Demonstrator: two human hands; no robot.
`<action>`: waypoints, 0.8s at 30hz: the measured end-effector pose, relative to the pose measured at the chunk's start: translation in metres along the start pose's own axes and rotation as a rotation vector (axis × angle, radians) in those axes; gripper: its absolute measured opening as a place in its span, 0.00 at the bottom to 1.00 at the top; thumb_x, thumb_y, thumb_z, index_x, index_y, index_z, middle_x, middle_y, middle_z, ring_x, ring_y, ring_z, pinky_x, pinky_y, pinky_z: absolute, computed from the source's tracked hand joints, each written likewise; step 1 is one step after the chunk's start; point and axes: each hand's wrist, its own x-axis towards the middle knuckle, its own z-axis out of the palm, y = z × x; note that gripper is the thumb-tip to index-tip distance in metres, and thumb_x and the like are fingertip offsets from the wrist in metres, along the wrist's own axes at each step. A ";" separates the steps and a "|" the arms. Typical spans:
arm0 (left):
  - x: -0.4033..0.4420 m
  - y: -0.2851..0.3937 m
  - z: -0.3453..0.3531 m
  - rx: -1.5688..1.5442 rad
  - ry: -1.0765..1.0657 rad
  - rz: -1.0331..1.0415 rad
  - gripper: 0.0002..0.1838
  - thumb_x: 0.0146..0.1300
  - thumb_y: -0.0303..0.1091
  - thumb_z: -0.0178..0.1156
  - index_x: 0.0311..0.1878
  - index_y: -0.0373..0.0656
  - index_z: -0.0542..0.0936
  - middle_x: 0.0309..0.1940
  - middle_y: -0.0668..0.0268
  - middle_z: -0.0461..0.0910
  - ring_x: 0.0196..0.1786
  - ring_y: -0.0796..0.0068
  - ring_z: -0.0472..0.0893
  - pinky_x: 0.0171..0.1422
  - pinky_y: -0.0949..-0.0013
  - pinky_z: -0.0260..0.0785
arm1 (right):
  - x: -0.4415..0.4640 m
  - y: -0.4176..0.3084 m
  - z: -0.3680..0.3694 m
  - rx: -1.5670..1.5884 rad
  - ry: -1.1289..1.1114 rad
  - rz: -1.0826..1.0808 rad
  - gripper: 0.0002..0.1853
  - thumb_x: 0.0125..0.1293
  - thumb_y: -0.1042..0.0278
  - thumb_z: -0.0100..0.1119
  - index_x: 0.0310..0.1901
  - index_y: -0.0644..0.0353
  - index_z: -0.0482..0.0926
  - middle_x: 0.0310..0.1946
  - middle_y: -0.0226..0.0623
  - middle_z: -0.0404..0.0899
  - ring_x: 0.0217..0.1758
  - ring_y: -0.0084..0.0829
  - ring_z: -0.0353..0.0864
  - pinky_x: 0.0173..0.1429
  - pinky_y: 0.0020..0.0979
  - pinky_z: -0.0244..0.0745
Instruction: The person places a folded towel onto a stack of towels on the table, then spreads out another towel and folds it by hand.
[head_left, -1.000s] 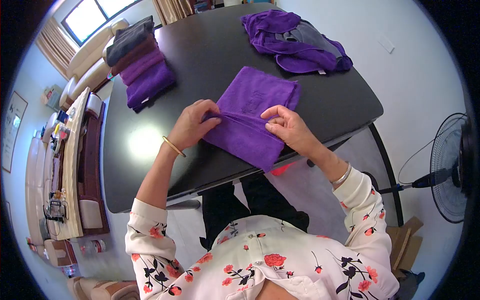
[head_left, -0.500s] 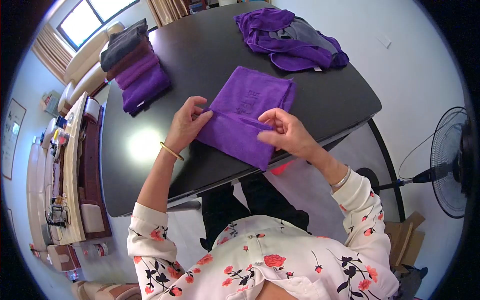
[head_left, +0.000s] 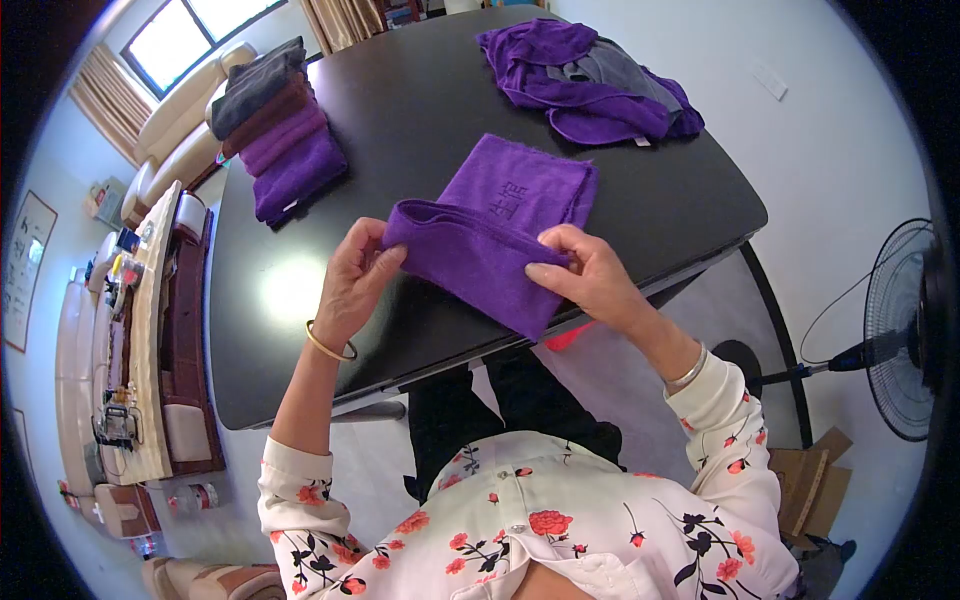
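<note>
A purple towel (head_left: 480,255) lies partly folded at the near edge of the black table, with dark stitched characters on its upper part. My left hand (head_left: 358,275) pinches the left end of its near, folded-over part, which is lifted into a loop. The right end of the same fold is between the thumb and fingers of my right hand (head_left: 592,275). Rolled or folded cloths in grey, brown and purple stand in a row (head_left: 285,130) at the table's far left. A loose heap of purple and grey cloth (head_left: 590,80) lies at the far right.
The black table (head_left: 400,120) has its near edge close to my body. A standing fan (head_left: 895,330) is at the right, with cardboard (head_left: 810,485) on the floor below it. At the left are a long, light-topped table (head_left: 150,340) and beige sofas (head_left: 180,140).
Both hands have closed on the near part of the purple towel. Its left end has risen into an open loop, and my left hand has moved slightly left and down.
</note>
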 end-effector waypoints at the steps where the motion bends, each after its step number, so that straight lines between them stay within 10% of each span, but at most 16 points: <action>1: -0.001 0.002 0.001 -0.002 0.003 0.000 0.06 0.68 0.31 0.58 0.43 0.40 0.73 0.33 0.76 0.72 0.37 0.88 0.70 0.42 0.81 0.65 | -0.001 -0.003 0.004 0.058 0.081 -0.130 0.11 0.64 0.62 0.63 0.39 0.61 0.75 0.28 0.22 0.73 0.32 0.14 0.71 0.35 0.19 0.67; 10: -0.014 0.000 0.012 0.038 0.019 -0.158 0.14 0.68 0.31 0.57 0.54 0.43 0.68 0.24 0.76 0.71 0.29 0.89 0.66 0.33 0.82 0.56 | -0.008 0.007 -0.002 0.231 0.035 0.208 0.09 0.69 0.65 0.56 0.44 0.60 0.72 0.32 0.27 0.77 0.34 0.15 0.76 0.40 0.20 0.76; 24: -0.015 0.005 0.019 0.308 0.061 -0.031 0.18 0.62 0.25 0.61 0.55 0.43 0.71 0.27 0.71 0.72 0.27 0.85 0.69 0.32 0.78 0.62 | -0.011 0.003 -0.004 0.051 0.110 0.169 0.11 0.67 0.72 0.55 0.49 0.63 0.70 0.28 0.31 0.78 0.25 0.16 0.76 0.27 0.21 0.74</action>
